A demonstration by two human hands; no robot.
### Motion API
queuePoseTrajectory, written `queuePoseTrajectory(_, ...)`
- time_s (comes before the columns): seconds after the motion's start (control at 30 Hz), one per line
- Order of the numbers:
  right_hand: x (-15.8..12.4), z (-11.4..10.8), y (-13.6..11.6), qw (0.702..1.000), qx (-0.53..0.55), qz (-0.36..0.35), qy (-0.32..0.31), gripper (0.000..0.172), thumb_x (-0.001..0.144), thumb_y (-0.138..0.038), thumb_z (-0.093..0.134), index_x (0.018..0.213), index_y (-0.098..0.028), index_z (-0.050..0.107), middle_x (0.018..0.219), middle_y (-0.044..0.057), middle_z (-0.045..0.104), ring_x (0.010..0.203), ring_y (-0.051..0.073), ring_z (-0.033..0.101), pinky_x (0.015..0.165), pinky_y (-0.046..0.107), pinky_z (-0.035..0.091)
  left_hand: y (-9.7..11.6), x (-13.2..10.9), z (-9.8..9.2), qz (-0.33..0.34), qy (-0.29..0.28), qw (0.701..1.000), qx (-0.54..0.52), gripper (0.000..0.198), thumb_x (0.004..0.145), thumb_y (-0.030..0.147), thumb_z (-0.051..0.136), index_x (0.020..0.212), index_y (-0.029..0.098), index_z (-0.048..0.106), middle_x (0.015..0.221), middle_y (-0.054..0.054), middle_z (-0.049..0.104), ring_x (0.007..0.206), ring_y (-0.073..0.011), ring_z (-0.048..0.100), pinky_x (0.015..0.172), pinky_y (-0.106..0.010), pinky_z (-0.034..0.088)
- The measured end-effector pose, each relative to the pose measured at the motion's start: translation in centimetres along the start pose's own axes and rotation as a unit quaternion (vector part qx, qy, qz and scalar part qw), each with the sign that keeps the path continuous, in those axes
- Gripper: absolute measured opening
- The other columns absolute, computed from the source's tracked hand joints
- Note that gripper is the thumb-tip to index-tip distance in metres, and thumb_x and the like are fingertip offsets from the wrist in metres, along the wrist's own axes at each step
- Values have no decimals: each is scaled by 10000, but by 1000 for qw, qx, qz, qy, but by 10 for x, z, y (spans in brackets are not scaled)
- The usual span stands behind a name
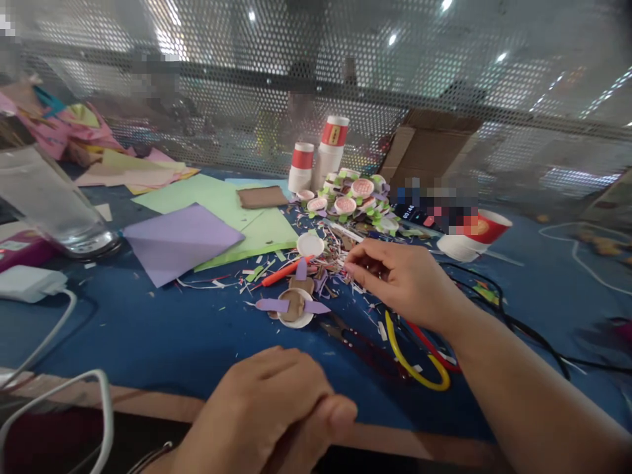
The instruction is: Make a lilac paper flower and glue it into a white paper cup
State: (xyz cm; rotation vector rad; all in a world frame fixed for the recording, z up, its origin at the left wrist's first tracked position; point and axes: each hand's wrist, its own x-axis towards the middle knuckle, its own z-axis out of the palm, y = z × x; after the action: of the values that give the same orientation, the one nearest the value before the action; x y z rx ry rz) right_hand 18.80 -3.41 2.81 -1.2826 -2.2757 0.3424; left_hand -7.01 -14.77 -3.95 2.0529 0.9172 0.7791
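Note:
My right hand (397, 276) reaches out over the blue table (162, 329), fingers curled in a pinch among paper scraps; what they hold is too small to make out. Just left of it lie a white paper disc (310, 245), an orange pen (284, 271) and a round paper craft piece (295, 305) with brown centre and purple wings. My left hand (269, 411) rests closed at the table's near edge with nothing visible in it. Scissors with yellow and red handles (395, 349) lie below my right wrist.
Purple (180, 242) and green paper sheets (217, 197) lie at the left. Two red-and-white paper cups (320, 155) and a heap of decorated discs (353, 197) stand behind; another cup (476, 234) lies on its side. A glass (52, 197), a white charger (27, 282) and cables sit left. A perforated screen (316, 72) backs the table.

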Motion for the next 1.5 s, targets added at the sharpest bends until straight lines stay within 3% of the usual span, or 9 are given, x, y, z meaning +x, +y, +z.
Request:
queuePoseTrajectory(0.07, -1, 0, -6, 999, 17, -17, 22, 155, 972, -315, 580, 917, -197, 665, 775, -7, 686, 623, 115, 590, 582, 243, 433, 31, 39, -10, 7, 33, 999, -5, 223, 997, 276, 493, 1147, 236, 654, 1061, -31, 767, 979, -167, 706, 862, -261, 543)
queuePoseTrajectory(0.17, -4, 2, -18, 996, 61, -38, 55, 179, 990, -343, 578, 922, -204, 668, 787, -17, 687, 624, 99, 596, 600, 224, 450, 53, 63, -12, -87, -38, 995, -43, 635, 935, 393, 570, 1502, 175, 388, 1428, -146, 605, 1258, -274, 607, 1011, -389, 526)
queuePoseTrajectory(0.4, -6, 4, -29, 992, 73, -48, 90, 211, 997, -345, 560, 915, -205, 695, 788, 0, 707, 728, 135, 655, 663, 243, 467, 63, 96, -4, -101, -137, 954, -248, 448, 843, 333, 661, 1250, 158, 598, 1176, -105, 718, 1134, -286, 661, 976, -415, 544)
queuePoseTrajectory(0.53, -4, -2, -25, 983, 143, 22, 110, 338, 1014, -396, 499, 814, -207, 696, 675, -9, 658, 579, 119, 584, 530, 245, 423, 72, 111, -9, -91, -144, 960, -221, 513, 765, 321, 762, 1221, 139, 614, 1183, -133, 721, 1051, -295, 692, 912, -424, 565)
queuePoseTrajectory(0.63, -3, -5, -20, 978, 146, 36, 141, 360, 1002, -424, 498, 785, -211, 690, 652, -12, 642, 576, 124, 577, 541, 250, 424, 73, 121, -31, -47, -171, 963, -202, 297, 843, 248, 680, 1117, 134, 667, 1099, -112, 752, 1005, -232, 711, 875, -341, 565)
queuePoseTrajectory(0.77, 4, -2, 3, 983, 36, 95, 154, 352, 932, -447, 569, 682, -207, 631, 565, -12, 593, 527, 135, 519, 515, 278, 364, 51, 149, -71, -17, -159, 981, -111, 218, 893, 308, 629, 1039, 182, 730, 915, -49, 766, 833, -176, 718, 740, -294, 553)
queuePoseTrajectory(0.9, 12, 3, 29, 985, 28, 154, 76, 355, 911, -489, 568, 695, -213, 620, 561, -8, 612, 469, 138, 518, 501, 288, 372, 1, 179, -90, -6, 88, 989, 121, 221, 799, 189, 660, 1013, 158, 701, 940, -64, 752, 829, -179, 685, 732, -303, 509)
queuePoseTrajectory(1.1, 12, 6, 26, 988, 0, 134, 79, 339, 920, -500, 544, 751, -221, 637, 535, -20, 569, 476, 146, 523, 515, 288, 382, -50, 186, -77, -86, 95, 973, 193, 488, 788, 184, 626, 1272, 165, 563, 946, -46, 763, 765, -192, 675, 701, -321, 468)
queuePoseTrajectory(1.5, 10, 9, 22, 992, -6, 107, 62, 328, 926, -481, 571, 751, -213, 649, 534, -18, 581, 465, 140, 529, 492, 280, 382, -65, 197, -72, -73, 143, 969, 186, 339, 787, 141, 576, 1121, 156, 632, 865, -70, 737, 741, -195, 641, 681, -311, 436)
